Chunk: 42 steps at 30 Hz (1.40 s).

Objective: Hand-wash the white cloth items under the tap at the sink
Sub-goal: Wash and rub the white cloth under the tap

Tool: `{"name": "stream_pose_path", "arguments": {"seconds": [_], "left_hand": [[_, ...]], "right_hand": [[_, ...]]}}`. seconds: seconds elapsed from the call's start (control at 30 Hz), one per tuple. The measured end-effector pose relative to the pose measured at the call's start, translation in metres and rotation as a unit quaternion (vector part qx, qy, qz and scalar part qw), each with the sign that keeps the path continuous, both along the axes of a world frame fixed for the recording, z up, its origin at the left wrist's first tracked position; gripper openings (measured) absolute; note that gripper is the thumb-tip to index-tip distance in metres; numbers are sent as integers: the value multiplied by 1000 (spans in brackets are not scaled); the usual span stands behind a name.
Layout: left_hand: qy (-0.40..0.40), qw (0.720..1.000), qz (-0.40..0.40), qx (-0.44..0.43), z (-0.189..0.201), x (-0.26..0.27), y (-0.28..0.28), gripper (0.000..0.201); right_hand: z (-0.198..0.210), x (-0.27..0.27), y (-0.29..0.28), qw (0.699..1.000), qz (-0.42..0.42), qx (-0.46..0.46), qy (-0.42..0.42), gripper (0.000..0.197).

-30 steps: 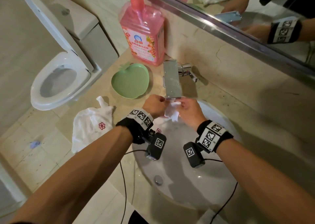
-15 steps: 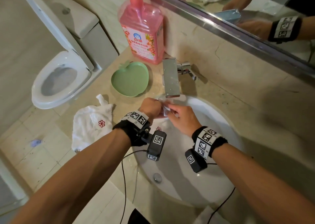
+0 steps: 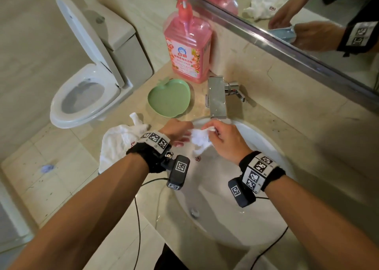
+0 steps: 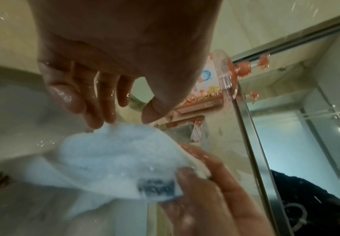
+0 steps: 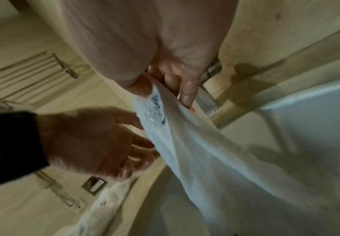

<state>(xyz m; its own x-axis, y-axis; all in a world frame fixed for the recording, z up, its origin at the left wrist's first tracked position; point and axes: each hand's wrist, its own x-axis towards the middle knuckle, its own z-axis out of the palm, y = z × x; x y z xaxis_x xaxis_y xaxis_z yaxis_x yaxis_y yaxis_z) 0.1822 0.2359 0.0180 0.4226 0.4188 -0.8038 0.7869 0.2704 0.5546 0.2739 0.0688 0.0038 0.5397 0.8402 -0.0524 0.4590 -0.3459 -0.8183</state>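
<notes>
Right hand (image 3: 224, 140) pinches wet white cloth (image 3: 200, 139) corner; left hand (image 3: 177, 131) fingers loose, touching — keep it under square chrome tap (image 3: 216, 97), rub folds together.

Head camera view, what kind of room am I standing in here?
Most likely a home bathroom: a toilet beside the counter, a white sink under a chrome tap, and a wall mirror above.

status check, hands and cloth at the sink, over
Right hand pinches wet white cloth below tap. Left hand open, fingers touching it. Second cloth waits on counter. Nothing blocking.
</notes>
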Motion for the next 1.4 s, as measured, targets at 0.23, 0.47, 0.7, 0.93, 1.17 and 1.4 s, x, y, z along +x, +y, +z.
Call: {"name": "stream_pose_path", "arguments": {"seconds": [0.23, 0.47, 0.7, 0.93, 1.17, 1.4], "left_hand": [[-33, 997, -38, -51, 8, -6, 13, 27], [-48, 992, -100, 57, 17, -13, 30, 14], [-120, 935, -253, 217, 36, -13, 55, 17], [-196, 944, -233, 129, 53, -1, 42, 20], [-123, 983, -135, -5, 32, 10, 20, 21], [-85, 992, -90, -23, -20, 23, -13, 19]], "right_hand": [[44, 10, 15, 999, 8, 46, 17, 21], [64, 21, 18, 996, -55, 60, 46, 25], [53, 33, -1, 998, -50, -20, 38, 26], [55, 48, -7, 977, -104, 16, 188, 18], [29, 57, -3, 954, -144, -48, 258, 22], [-8, 71, -16, 935, -222, -108, 256, 23]]}}
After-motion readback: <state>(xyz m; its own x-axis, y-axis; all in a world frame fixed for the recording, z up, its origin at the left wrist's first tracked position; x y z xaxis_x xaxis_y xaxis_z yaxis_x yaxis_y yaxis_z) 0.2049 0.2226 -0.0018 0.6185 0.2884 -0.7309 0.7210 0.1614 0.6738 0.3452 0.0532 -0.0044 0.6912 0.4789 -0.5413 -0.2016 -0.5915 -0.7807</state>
